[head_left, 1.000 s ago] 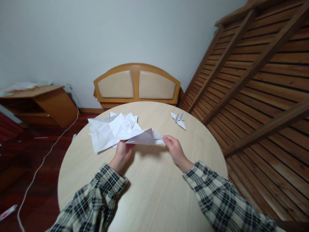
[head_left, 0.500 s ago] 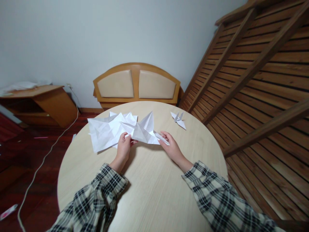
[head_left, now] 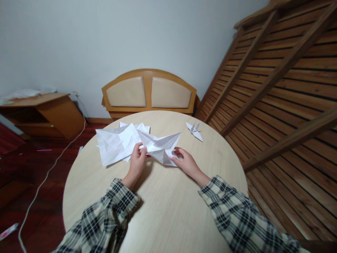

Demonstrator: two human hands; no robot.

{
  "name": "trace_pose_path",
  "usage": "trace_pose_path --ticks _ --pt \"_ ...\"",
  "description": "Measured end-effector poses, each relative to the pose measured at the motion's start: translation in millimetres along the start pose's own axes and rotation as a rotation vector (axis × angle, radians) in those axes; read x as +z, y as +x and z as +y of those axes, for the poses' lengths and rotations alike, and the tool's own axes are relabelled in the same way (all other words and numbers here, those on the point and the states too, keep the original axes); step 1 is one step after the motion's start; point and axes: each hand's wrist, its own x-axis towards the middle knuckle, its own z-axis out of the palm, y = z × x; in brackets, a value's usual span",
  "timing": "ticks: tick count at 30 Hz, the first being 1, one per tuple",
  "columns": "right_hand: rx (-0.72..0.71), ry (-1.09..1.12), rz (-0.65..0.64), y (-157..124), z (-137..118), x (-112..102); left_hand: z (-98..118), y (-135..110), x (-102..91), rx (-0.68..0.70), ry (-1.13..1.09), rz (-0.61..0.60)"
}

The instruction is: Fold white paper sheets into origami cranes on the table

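Note:
A creased sheet of white paper (head_left: 160, 144), partly opened out with raised folds, is held between my two hands above the table. My left hand (head_left: 137, 159) pinches its left side between thumb and fingers. At the lower right corner, my right hand (head_left: 186, 162) grips the paper with thumb in front and fingers behind. Several other creased white sheets (head_left: 112, 147) lie overlapping just left of my left hand. Beyond my right hand a folded paper crane (head_left: 194, 131) rests on the tabletop, apart from the rest.
The round pale wooden table (head_left: 158, 211) stands before a headboard (head_left: 149, 73) with cream panels. Slatted wood (head_left: 284, 91) leans along the right side. On the left are a low cabinet (head_left: 58, 116) and a white cable (head_left: 50, 172) across the dark red floor.
The held paper has turned and spread: its upright point now leans to the right, and its lower edge has come nearer me. Both hands have shifted only slightly, keeping their grip.

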Motion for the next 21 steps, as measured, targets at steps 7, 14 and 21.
trace_pose_path --ticks 7,14,21 --pt "-0.050 -0.083 0.035 0.1 -1.9 -1.2 1.5 -3.1 1.4 0.028 0.010 -0.063" --pt "0.011 0.072 0.068 3.0 -5.3 -3.4 -1.1 -3.6 1.3 0.005 -0.004 -0.054" --pt "0.132 0.165 0.150 6.0 -2.0 -5.8 -2.7 1.6 -2.8 0.083 0.093 0.082"
